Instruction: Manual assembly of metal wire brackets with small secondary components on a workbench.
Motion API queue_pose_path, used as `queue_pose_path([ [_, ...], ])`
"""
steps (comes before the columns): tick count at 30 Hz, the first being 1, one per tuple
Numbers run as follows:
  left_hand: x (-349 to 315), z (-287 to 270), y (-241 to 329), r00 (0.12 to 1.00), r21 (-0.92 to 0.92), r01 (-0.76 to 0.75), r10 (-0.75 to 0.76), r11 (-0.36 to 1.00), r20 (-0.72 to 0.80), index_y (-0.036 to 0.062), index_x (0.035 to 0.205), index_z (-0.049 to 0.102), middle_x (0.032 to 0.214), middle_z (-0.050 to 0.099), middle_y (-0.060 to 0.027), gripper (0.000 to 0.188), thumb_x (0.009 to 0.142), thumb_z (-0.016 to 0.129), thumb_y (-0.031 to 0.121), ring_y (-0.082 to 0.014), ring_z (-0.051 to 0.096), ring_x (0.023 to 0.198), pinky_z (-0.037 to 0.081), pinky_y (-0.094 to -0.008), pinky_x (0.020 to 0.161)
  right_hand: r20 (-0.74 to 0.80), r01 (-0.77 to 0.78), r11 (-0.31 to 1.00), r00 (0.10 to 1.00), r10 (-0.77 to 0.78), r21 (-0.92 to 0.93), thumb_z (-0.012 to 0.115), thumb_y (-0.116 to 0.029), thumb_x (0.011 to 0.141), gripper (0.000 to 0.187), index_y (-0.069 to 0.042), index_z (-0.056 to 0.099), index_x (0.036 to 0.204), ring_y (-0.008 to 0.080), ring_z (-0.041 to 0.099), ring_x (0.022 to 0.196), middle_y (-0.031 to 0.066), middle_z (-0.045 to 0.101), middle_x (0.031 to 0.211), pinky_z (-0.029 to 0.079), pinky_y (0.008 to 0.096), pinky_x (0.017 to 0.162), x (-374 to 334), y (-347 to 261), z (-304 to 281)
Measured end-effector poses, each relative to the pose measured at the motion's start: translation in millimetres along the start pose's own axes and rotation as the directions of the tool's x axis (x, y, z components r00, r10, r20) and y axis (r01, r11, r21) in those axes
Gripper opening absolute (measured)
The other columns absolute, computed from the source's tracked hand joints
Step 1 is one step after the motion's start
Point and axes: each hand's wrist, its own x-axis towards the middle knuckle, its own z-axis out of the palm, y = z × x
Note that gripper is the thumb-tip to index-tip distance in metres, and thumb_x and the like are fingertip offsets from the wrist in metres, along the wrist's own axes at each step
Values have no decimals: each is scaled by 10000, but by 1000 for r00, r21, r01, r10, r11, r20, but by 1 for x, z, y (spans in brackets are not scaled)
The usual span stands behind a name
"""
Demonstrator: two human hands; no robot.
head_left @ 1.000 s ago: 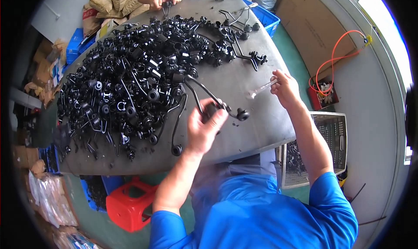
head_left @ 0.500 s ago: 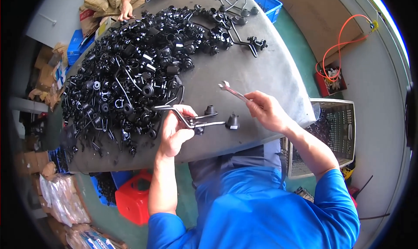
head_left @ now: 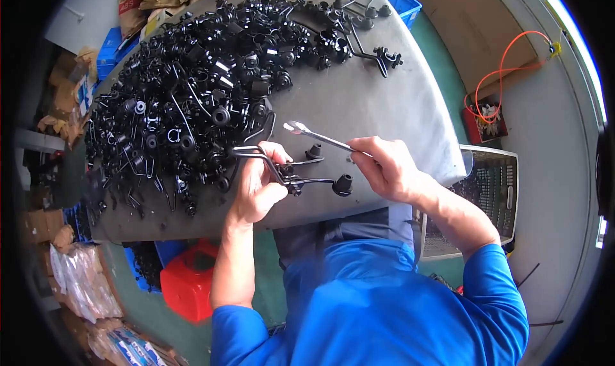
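My left hand is closed around the middle of a bent black wire bracket, near the table's front edge. Dark clamp hardware shows beside the thumb, partly covered by the fingers. Two arms of the bracket reach to the right, ending at a black rubber foot and a second rubber foot. In my right hand is a silver wrench, gripped by its handle. Its head points left, above the bracket and apart from it.
A big heap of black clamps and wire brackets covers the table's left and far side. Loose brackets lie farther back. A grey crate stands at right, a red plastic stool below left, and an orange hose hangs by the wall.
The wrench has swung left, so its head is now above the bracket. My left hand still holds the bracket, slightly turned. Another person's hands at the far edge have left the view.
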Motion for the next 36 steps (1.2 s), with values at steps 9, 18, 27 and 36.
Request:
queue_pose_path([
  [9,1,4,-4,999,-48,17,-15,999,40,48,992,466,916,510,-41,336,680,531,-59,-97,522,809,468,-260,728,-72,-309,939,944,322,148,576,-176,958,142,-37,559,983,380,637,663,177,639,749,509,430,615,6,24,8],
  [18,37,39,16,999,-104,12,-7,995,52,45,947,499,911,520,-8,229,812,630,-84,-69,523,824,469,-243,728,-61,-176,963,980,192,202,706,-295,895,568,-12,502,1342,333,571,1138,199,569,1222,463,409,972,-26,28,-11],
  [27,65,183,104,547,224,-837,760,499,351,-30,994,614,971,612,-210,307,741,706,116,-366,625,894,509,-465,822,-678,-274,752,326,659,600,686,-79,887,218,-58,571,703,90,443,543,-4,503,611,375,256,523,-124,55,-72],
  [36,-2,246,134,608,-327,-734,790,596,76,20,935,627,770,530,-34,201,814,639,180,-176,544,666,448,-300,559,-432,77,445,-141,890,892,559,-258,992,228,-117,514,818,114,479,597,-16,506,712,419,248,506,-334,170,-175],
])
